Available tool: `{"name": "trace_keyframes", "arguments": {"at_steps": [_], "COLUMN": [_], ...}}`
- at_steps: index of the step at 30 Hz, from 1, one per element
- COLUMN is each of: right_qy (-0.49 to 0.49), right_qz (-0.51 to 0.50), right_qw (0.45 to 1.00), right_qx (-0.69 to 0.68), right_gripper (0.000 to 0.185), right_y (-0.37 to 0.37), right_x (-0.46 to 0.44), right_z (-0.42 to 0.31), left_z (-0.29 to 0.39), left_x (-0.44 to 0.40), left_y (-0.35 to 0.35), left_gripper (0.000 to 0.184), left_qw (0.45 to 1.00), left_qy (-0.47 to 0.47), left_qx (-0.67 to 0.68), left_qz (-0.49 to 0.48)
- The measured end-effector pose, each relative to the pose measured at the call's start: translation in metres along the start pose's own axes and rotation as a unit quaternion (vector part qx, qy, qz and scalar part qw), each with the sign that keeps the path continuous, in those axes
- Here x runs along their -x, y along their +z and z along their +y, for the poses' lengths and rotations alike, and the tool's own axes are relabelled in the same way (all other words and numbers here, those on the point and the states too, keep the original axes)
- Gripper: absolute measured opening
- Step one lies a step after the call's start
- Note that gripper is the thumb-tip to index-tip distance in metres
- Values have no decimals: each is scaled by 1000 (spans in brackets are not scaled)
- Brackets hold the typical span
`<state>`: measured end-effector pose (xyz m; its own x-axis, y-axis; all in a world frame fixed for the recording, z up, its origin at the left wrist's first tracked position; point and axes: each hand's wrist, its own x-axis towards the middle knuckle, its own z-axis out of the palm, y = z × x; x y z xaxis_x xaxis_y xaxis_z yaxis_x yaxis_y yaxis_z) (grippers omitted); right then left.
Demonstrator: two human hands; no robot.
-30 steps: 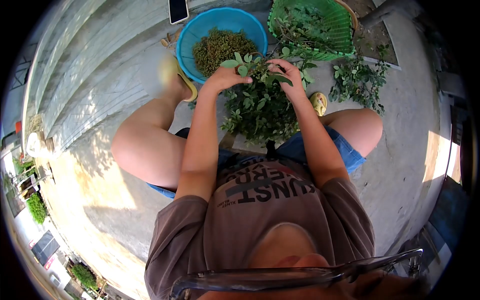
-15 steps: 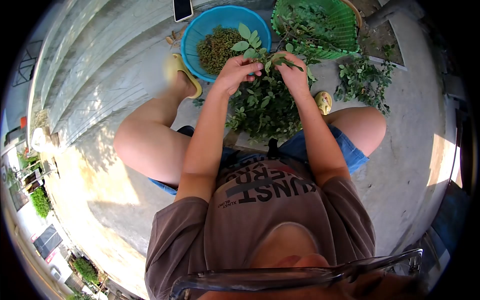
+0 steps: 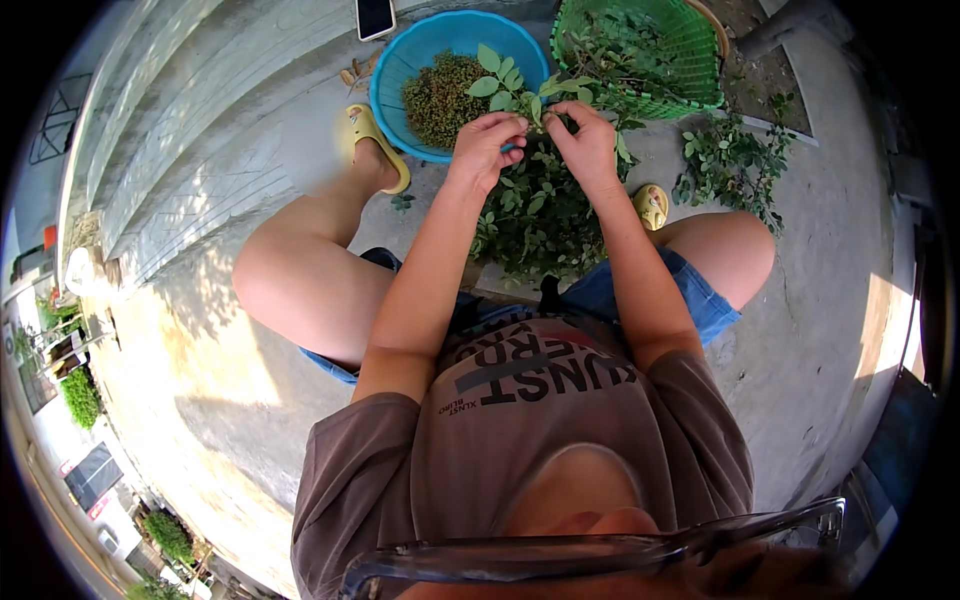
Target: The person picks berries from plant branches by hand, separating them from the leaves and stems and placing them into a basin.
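Leafy sprig, that's what you've got up front, held between your hands, its top leaves over the near R edge of the basin. Nearest the cam, dark-framed glasses cross the bottom of the view, w/ your brown T-shirt next and blue denim shorts past it, knees out wide. Your L hand has thumb & index nearly closed in a pinch at the sprig's stem, other fingers loosely curled; your R hand pinches the stem just beside it, thumb & index together, the rest bent. Under the hands, btwn your legs, sits a dark green branch pile. L yellow clog is by the basin, R yellow clog by the pile. Beyond your L hand, blue basin w/ small greenish-brown clusters inside. Off R, loose cuttings lie on the concrete; a bit further, green basket, leafy stems in it. Far side, phone near the basin's back-L rim, concrete steps running off L.
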<state>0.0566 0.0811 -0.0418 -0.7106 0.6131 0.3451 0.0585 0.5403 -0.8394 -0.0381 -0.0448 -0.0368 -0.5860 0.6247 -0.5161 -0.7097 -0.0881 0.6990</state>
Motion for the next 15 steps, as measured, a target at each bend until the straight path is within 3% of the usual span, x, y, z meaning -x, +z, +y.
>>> {"name": "trace_keyframes", "arguments": {"at_steps": [8, 14, 15], "right_qy": [-20, 28, 38], "right_qz": [-5, -33, -36], "right_qw": [999, 995, 993], "right_qx": [24, 92, 109], "right_gripper": [16, 19, 20], "right_y": [7, 15, 16], "right_x": [4, 12, 14], "right_z": [8, 10, 10], "left_z": [-9, -24, -24], "left_x": [-8, -17, -14], "left_y": [-8, -19, -17], "left_gripper": [6, 5, 7], "left_qw": [999, 956, 889], "left_qy": [18, 132, 241], "left_qx": [0, -239, -370], "left_qz": [45, 105, 122]}}
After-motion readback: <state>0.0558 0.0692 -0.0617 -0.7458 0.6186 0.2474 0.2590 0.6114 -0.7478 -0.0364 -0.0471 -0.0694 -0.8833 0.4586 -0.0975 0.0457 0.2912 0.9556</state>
